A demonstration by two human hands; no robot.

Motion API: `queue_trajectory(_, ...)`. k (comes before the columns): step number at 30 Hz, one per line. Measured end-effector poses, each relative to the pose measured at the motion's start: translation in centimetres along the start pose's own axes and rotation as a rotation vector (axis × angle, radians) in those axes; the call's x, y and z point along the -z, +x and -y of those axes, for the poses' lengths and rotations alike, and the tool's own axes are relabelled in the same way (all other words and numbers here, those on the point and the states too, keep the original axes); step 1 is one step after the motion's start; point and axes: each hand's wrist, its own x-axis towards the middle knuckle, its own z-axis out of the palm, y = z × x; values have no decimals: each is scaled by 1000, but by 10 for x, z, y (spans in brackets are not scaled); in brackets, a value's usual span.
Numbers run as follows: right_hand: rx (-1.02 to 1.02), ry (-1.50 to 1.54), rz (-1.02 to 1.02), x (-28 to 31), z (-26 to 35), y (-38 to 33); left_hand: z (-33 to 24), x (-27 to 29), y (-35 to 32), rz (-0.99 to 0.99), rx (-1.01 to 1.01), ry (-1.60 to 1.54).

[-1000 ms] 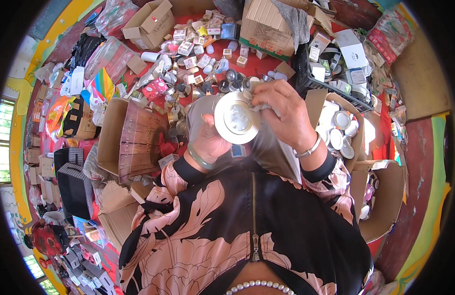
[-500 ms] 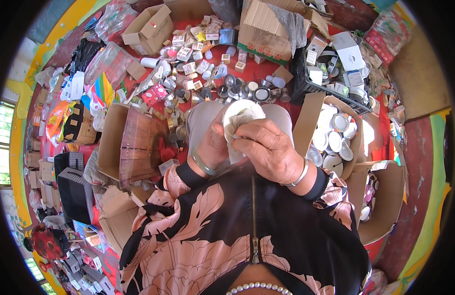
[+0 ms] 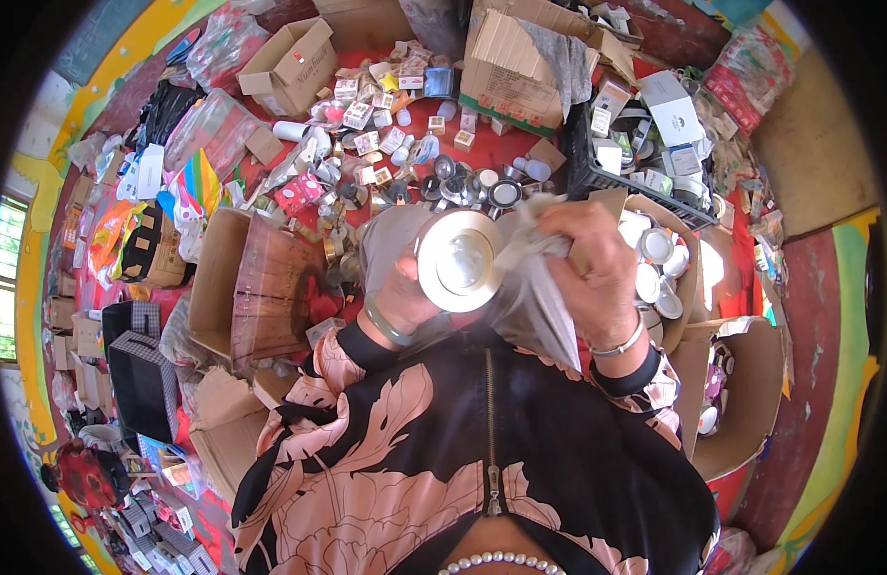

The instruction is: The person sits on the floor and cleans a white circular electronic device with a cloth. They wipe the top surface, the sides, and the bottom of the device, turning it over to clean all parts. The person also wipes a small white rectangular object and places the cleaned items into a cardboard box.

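My left hand [image 3: 401, 298] grips a round white downlight [image 3: 460, 259] by its left side, its pale face turned up above my lap. Closed round a thin whitish cloth [image 3: 539, 302], my right hand [image 3: 601, 278] is just right of the downlight. The cloth hangs in folds below that hand, and one end reaches to the downlight's right rim. Several similar white round lights [image 3: 657, 244] fill a cardboard box right of my right hand. Motion smears the right fingers a little.
A pink-sided carton [image 3: 276, 287] stands left of my knees. Loose metal lamp parts [image 3: 453, 177] and small boxes [image 3: 357, 115] litter the red floor ahead. A black crate [image 3: 645, 182] holds more parts at far right; another open carton [image 3: 750, 402] is by my right elbow.
My right hand has pulled away to the right, taking the cloth off the downlight. The downlight's face, covered by cloth and fingers before, now shows.
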Motion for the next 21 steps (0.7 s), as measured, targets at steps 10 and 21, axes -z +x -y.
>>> queue_trajectory(10, 144, 183, -75, -22, 0, 8, 13, -20, -12, -168, 125, 271)
queue_trajectory(21, -625, 1211, 61, 18, -2, -45, -5, -60, 42, -164, -163, 369)
